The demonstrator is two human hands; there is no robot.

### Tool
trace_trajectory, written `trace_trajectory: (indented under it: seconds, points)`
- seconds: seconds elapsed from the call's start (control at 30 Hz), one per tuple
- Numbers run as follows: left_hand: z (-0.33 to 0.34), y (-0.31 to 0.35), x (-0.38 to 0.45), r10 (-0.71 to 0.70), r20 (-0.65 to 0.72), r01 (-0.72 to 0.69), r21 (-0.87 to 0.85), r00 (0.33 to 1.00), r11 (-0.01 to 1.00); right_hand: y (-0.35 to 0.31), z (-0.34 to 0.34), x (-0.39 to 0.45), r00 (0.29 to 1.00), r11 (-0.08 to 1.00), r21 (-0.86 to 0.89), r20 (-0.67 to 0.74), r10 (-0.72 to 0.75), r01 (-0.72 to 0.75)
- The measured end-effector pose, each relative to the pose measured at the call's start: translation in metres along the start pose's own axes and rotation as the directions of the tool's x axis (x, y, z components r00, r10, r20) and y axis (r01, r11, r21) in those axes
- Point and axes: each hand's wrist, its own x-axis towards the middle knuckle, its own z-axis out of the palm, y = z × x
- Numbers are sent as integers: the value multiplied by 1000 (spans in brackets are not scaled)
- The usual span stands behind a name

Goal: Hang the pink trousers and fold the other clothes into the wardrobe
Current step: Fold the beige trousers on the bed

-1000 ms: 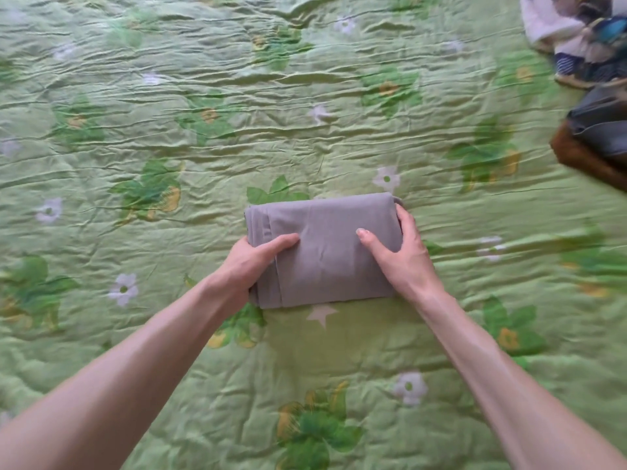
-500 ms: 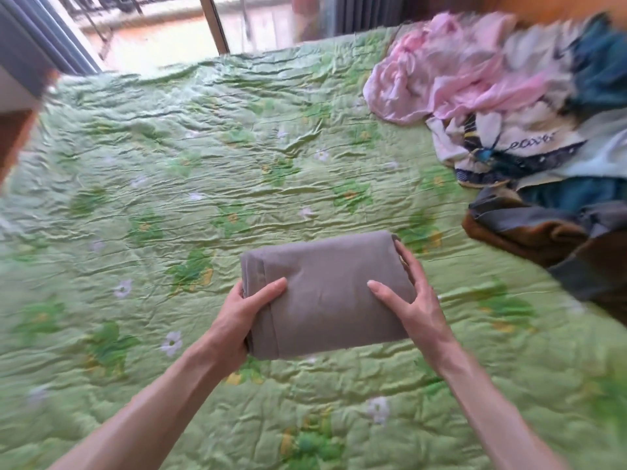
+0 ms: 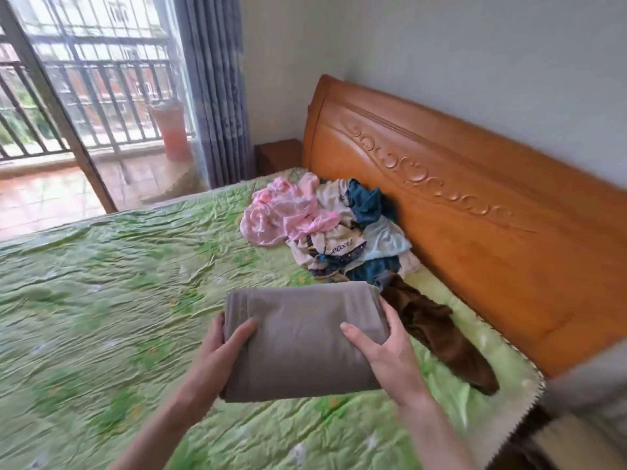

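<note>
Two hands, left hand and right hand, grip the folded grey cloth with curled fingers; next, carry it to the wardrobe.

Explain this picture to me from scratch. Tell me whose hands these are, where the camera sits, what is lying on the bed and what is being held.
No machine here: a person wears a wide-angle camera on the head, so you look forward and down along their own arms. The left hand and the right hand grip the two ends of a folded grey-brown garment, thumbs on top. Below it is a bed with a green flowered bedspread. Near the wooden headboard lies an unfolded heap: pink clothing, a cream printed piece, teal and pale blue pieces, and a brown garment stretched out. Behind, a curtain hangs beside a balcony door. No wardrobe shows.
</note>
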Motion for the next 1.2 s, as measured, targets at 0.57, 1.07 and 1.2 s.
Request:
trace_trajectory:
  seconds: [0.57, 1.07, 1.2]
  points:
    - [192, 86, -70, 50, 522, -67, 13, 852, 998, -36, -183, -158, 862, 971, 238, -489, 135, -17]
    - [388, 98, -153, 16, 801, -154, 96, 599, 983, -24, -328, -266, 560, 947, 304, -805, 196, 105]
    - [428, 104, -172, 23, 838, -158, 76, 545, 985, -23, -355, -283, 484, 951, 279, -856, 184, 134]
